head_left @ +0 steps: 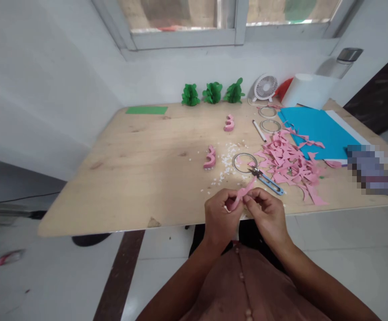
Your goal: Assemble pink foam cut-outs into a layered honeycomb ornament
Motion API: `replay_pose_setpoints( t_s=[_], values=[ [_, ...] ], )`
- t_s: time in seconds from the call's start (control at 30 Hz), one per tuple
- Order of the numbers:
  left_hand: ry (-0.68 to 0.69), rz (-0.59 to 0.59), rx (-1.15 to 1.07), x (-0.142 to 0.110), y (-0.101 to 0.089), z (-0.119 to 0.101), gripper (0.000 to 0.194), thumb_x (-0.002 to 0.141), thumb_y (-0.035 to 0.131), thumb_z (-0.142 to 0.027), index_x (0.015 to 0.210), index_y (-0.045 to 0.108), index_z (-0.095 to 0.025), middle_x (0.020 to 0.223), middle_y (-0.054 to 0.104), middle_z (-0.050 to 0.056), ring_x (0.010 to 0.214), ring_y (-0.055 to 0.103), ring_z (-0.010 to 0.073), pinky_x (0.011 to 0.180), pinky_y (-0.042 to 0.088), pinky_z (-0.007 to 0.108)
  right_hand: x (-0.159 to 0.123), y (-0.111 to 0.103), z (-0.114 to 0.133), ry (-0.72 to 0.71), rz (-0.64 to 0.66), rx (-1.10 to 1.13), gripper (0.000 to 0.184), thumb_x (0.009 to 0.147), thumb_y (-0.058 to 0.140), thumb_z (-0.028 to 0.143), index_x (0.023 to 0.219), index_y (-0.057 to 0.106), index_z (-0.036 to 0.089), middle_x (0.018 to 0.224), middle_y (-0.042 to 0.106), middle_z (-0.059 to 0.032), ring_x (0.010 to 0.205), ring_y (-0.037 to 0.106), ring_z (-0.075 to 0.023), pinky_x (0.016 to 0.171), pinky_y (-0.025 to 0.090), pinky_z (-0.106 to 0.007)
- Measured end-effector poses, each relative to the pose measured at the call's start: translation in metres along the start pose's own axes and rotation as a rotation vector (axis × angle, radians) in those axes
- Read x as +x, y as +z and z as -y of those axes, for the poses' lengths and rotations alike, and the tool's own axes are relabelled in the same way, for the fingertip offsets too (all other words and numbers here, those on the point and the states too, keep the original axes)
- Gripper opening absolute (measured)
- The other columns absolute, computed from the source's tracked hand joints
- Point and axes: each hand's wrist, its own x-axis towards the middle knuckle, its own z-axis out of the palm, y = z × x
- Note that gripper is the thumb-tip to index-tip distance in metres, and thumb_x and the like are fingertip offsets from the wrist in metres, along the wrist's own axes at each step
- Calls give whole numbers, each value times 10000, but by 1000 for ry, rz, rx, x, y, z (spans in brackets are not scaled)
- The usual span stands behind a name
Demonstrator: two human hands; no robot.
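Observation:
Between my two hands, just over the table's front edge, is a curved pink paper piece (243, 192). My left hand (221, 215) grips its lower left end, fingers curled. The fingertips of my right hand (267, 210) pinch the same piece on its right side. Right beyond my hands lie blue-handled thread snips (267, 180), their blades on a roll of narrow tape (245, 163). A stack of pink cutouts (210, 157) shaped like a 3 rests to the left, with a second pink stack (229, 123) farther back. Small white bits (226, 159) are scattered between.
A heap of pink paper scraps (285, 156) covers the right side, beside blue sheets (317, 131). Two more tape rolls (270, 126) and a marker (259, 131) lie behind. Green paper shapes (213, 92), a green strip (146, 110) and a small white fan (266, 87) line the back.

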Motion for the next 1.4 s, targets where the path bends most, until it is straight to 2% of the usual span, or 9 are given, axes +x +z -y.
replay_pose_setpoints(
  t_s=[0.23, 0.37, 0.57, 0.77, 0.93, 1.13, 1.27, 1.33, 1.4],
  values=[
    [-282, 97, -344, 5, -1, 3, 129, 669, 644, -242, 581, 641, -149, 530, 560, -34, 497, 465, 80, 494, 396, 195, 1, 1, -3, 77, -1, 130, 103, 778, 625, 259, 701, 636, 191, 664, 606, 9, 622, 520, -143, 627, 407, -265],
    [-334, 112, -446, 5, -2, -2, 105, 647, 660, -220, 578, 648, -143, 546, 575, -30, 502, 480, 73, 487, 419, 186, 0, 2, -1, 93, 4, 156, 100, 779, 629, 265, 710, 635, 193, 662, 613, 13, 621, 520, -141, 625, 403, -262],
    [-336, 113, -459, 5, -2, 0, 62, 618, 688, -194, 600, 655, -145, 570, 599, -28, 505, 494, 72, 475, 426, 181, -2, 2, 0, 91, 17, 146, 111, 787, 628, 268, 706, 638, 194, 659, 621, 11, 624, 531, -143, 631, 406, -266],
    [-341, 92, -490, 4, -2, -1, 83, 621, 690, -203, 580, 651, -142, 542, 580, -33, 499, 478, 65, 503, 439, 181, -3, 2, 3, 105, 87, 246, 142, 824, 600, 284, 717, 650, 205, 653, 637, 15, 658, 577, -151, 676, 438, -266],
    [-412, 164, -555, 4, -3, 3, 120, 632, 688, -230, 588, 623, -138, 564, 568, -25, 527, 486, 78, 517, 444, 196, -4, 1, 3, 134, 74, 288, 106, 803, 632, 275, 722, 644, 207, 649, 624, 26, 635, 562, -140, 657, 431, -256],
    [-324, 140, -389, 3, -1, 5, 119, 663, 656, -212, 583, 601, -144, 552, 546, -34, 532, 479, 78, 536, 420, 196, -3, 1, 1, 176, 55, 332, 104, 767, 670, 284, 701, 652, 205, 663, 631, 27, 645, 554, -137, 664, 419, -247],
    [-173, 215, -276, 1, -3, 5, 99, 694, 661, -218, 772, 670, -158, 728, 658, 8, 689, 580, 126, 649, 456, 231, 0, 0, -4, 284, 11, 492, 113, 698, 734, 293, 711, 658, 210, 652, 615, 35, 612, 520, -122, 622, 399, -232],
    [-167, 284, -312, 0, -7, 4, 215, 709, 670, -259, 903, 681, -168, 878, 687, 43, 793, 602, 158, 682, 475, 248, 2, -2, -6, 319, 1, 547, 151, 672, 753, 317, 696, 652, 206, 633, 599, 33, 582, 492, -117, 587, 386, -229],
    [-213, 315, -389, 0, -10, 4, 254, 741, 647, -327, 934, 683, -165, 914, 684, 60, 784, 596, 162, 648, 487, 251, 4, -3, -7, 323, 4, 556, 182, 654, 764, 337, 675, 648, 198, 617, 587, 26, 571, 477, -119, 574, 382, -233]
  ],
)
